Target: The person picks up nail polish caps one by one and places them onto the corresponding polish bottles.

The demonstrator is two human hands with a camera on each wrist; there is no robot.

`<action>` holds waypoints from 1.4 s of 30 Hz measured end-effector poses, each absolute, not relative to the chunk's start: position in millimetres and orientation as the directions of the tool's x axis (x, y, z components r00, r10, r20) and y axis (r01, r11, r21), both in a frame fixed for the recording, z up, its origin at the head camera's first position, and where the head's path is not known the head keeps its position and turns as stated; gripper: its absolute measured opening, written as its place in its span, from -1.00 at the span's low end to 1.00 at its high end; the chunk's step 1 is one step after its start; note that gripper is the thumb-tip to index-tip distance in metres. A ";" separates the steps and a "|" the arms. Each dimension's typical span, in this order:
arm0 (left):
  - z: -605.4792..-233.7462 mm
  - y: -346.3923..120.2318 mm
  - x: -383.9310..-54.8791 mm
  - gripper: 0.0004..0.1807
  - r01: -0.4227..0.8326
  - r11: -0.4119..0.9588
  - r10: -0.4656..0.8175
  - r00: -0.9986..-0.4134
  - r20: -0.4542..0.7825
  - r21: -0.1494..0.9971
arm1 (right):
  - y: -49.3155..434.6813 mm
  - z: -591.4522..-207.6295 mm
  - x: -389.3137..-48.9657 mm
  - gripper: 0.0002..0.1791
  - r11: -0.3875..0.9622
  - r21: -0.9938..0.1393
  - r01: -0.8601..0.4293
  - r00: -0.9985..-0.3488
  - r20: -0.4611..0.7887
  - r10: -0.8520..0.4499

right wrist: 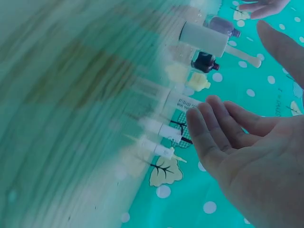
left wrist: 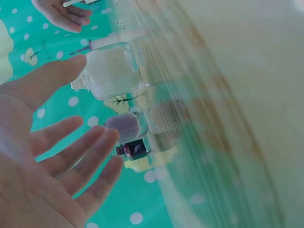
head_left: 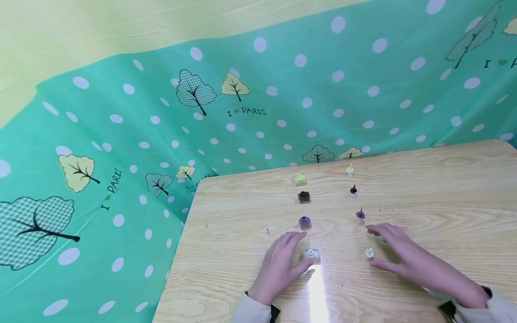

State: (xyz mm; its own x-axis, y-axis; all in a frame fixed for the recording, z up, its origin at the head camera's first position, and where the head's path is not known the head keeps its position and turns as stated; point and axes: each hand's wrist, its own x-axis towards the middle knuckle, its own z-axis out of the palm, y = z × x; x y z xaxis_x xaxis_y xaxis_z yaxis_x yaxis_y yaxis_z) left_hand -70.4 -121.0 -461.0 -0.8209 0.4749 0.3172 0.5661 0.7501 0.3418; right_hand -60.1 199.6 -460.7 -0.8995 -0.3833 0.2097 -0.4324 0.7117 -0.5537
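Note:
My left hand (head_left: 278, 264), fingers spread and relaxed, is beside an uncapped bottle of white nail polish (head_left: 313, 255). In the left wrist view the thumb tip is close to the white bottle (left wrist: 111, 71); I cannot tell whether they touch. My right hand (head_left: 408, 258) curves loosely around the space by a white cap (head_left: 369, 254) standing with its brush upward, and grips nothing. Behind the white bottle stands a purple bottle (head_left: 304, 222). A purple-coated brush cap (head_left: 360, 216) is just beyond the right fingertips.
Farther back on the wooden table (head_left: 238, 211) stand a dark red bottle (head_left: 304, 197) and a pale yellow bottle (head_left: 300, 179). A dark red brush cap (head_left: 353, 191) and a yellow one (head_left: 350, 171) are to their right. A green dotted curtain (head_left: 161, 134) hangs behind.

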 end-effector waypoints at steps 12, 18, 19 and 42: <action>-462.8 -118.8 -73.4 -0.30 0.506 0.759 0.469 -0.862 0.195 0.411 | 201.8 -466.2 -70.8 -0.36 0.602 -0.690 -0.402 -0.874 0.094 -0.476; -463.3 -117.5 -73.9 -0.50 0.504 0.759 0.471 -0.862 0.188 0.412 | 204.1 -467.9 -74.0 -0.41 0.520 -0.772 -0.366 -0.833 0.022 -0.553; -463.5 -117.4 -74.0 -0.52 0.506 0.760 0.472 -0.861 0.190 0.408 | 204.4 -468.1 -74.5 -0.42 0.513 -0.777 -0.365 -0.827 0.018 -0.562; -464.2 -114.9 -76.7 -0.74 0.477 0.767 0.472 -0.872 0.126 0.429 | 203.4 -469.8 -80.0 -0.73 0.501 -0.788 -0.356 -0.797 -0.024 -0.604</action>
State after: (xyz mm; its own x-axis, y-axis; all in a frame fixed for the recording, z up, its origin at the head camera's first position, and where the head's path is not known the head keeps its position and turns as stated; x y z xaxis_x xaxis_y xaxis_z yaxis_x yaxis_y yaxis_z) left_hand -76.7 -114.9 -464.2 -0.8724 0.4724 0.1256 0.4771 0.7673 0.4285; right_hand -80.0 203.4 -469.8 -0.7968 -0.6037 -0.0237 -0.3565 0.5014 -0.7884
